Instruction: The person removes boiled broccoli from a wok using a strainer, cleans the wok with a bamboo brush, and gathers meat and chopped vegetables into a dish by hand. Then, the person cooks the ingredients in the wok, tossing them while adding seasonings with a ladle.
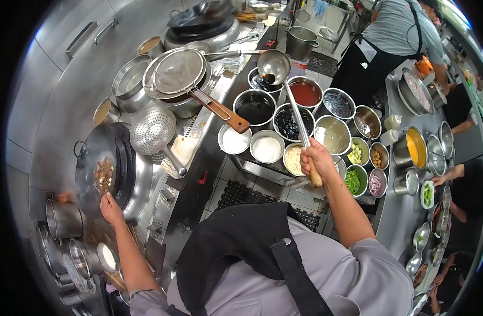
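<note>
My right hand (316, 159) is wrapped round the wooden end of a long-handled ladle (273, 64). The ladle's metal bowl hangs over the sauce pots, with some dark liquid in it. At the near edge of a black wok (88, 155), my left hand (111, 209) is closed on the wok; whether it grips the rim or a handle is hidden. Browned food pieces (104, 175) lie inside the wok, which tilts on the stove. Under the ladle stand a pot of dark sauce (255, 108) and a pot of red sauce (305, 92).
A perforated skimmer (153, 129) and a wood-handled strainer (178, 71) rest between the wok and the sauce pots. Cut green vegetables (352, 180) fill a pot at the right. A co-worker in an apron (370, 52) stands at the far counter. Metal pots (65, 218) stand at the left.
</note>
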A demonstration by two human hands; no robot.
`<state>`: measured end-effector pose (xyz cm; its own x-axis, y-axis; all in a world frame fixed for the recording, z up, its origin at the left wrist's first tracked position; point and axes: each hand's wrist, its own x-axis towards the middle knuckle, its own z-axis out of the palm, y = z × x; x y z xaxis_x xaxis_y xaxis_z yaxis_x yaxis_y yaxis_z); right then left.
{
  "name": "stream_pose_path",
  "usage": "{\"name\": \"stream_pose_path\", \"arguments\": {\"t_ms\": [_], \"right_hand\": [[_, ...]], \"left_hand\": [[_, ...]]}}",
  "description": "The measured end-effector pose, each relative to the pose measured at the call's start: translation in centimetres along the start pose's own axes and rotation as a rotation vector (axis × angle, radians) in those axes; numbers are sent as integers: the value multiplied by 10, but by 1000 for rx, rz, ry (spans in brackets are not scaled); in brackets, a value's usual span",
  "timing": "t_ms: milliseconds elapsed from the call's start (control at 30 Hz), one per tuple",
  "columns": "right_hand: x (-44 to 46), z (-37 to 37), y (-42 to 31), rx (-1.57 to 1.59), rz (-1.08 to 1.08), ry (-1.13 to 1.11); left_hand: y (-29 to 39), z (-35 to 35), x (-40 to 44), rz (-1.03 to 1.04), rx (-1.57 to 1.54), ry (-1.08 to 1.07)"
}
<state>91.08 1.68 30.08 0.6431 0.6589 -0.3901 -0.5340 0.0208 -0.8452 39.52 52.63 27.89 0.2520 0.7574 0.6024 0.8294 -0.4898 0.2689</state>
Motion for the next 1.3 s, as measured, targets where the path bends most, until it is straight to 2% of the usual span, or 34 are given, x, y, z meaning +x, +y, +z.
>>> {"name": "stream_pose_path", "arguments": {"t_ms": [33, 133, 333, 500, 600, 667, 733, 800, 867, 933, 1000, 1067, 1200, 1233, 1300], "right_hand": [[1, -3, -2, 108, -1, -42], [-5, -4, -15, 179, -9, -81], [-13, 2, -18, 161, -9, -92], [-20, 25, -20, 140, -32, -83], [-27, 42, -27, 173, -32, -112], [-35, 60, -33, 195, -22, -141], [-46, 83, -37, 215, -16, -201], [-59, 114, -41, 217, 7, -241], [-70, 150, -43, 242, 62, -344], [-71, 187, -38, 271, 125, -481], [-67, 231, -28, 246, 202, -574], [-59, 282, -13, 103, 242, -636], [-46, 378, 36, -307, 80, -596], [-45, 383, 40, -309, 81, -604], [-44, 387, 42, -105, 99, -646]], "left_hand": [[1, 0, 1, 0, -1, 0], [1, -1, 0, -2, -22, 1], [0, 1, -2, -7, 1, 16], [-4, 3, -1, 89, 25, 81], [-5, 0, 0, 112, -33, 79], [0, -9, 0, 57, -90, 41], [-2, -18, 3, -6, -135, 11], [-15, -24, 7, -33, -364, -105], [-26, -27, 9, -68, -407, -179], [-20, -32, 10, -94, -343, -190], [-16, -35, 10, -22, -340, -117], [-18, -36, 11, -14, -293, -128], [-14, -43, 10, -8, -317, -76], [-14, -45, 11, 20, -321, -68], [-16, -46, 12, -2, -316, -94]]}}
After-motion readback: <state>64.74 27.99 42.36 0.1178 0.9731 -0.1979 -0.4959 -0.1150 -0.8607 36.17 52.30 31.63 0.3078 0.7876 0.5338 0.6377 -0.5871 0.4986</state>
